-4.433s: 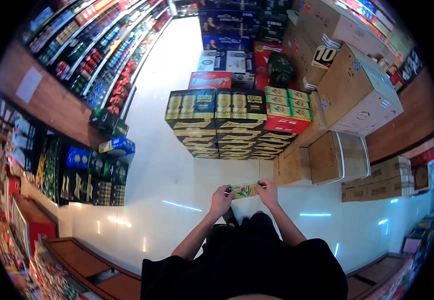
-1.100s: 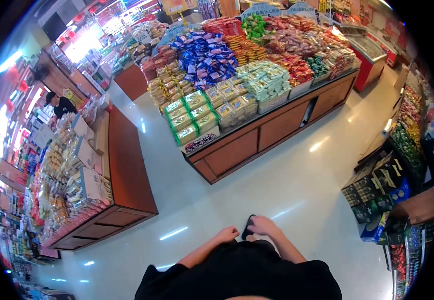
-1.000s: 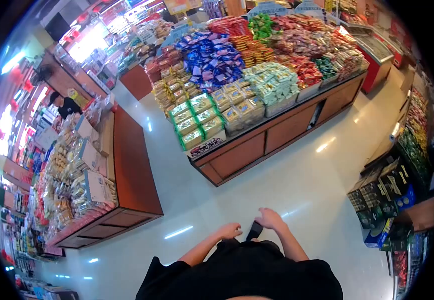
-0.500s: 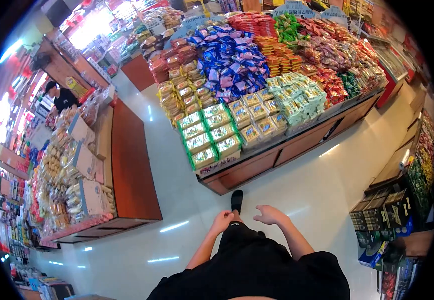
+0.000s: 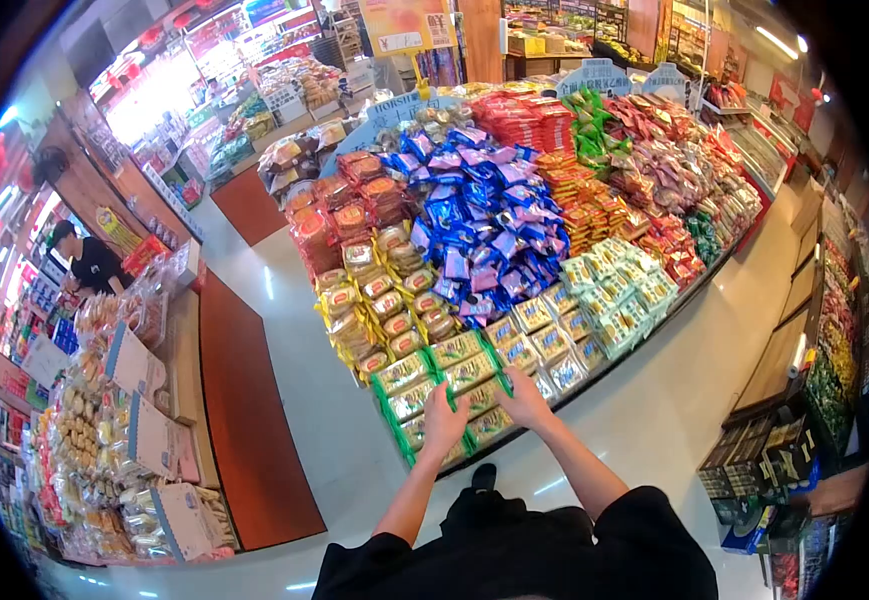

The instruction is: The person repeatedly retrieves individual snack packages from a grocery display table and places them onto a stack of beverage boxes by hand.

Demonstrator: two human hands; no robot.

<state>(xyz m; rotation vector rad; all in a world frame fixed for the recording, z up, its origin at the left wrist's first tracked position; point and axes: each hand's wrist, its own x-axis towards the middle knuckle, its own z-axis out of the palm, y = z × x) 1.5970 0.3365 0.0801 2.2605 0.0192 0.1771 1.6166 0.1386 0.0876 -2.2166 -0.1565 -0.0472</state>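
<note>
Along shop tabletop (image 5: 651, 340), noted left hand (image 5: 443, 420) and right hand (image 5: 526, 401) at opposite ends of green-edged pack (image 5: 482, 397); cannot confirm grip. Pinch evenly, keep level.

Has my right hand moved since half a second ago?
Yes, forward: judged against the green-edged packs on display, your right hand has gone from over the floor, short of them, to the packs themselves.
</note>
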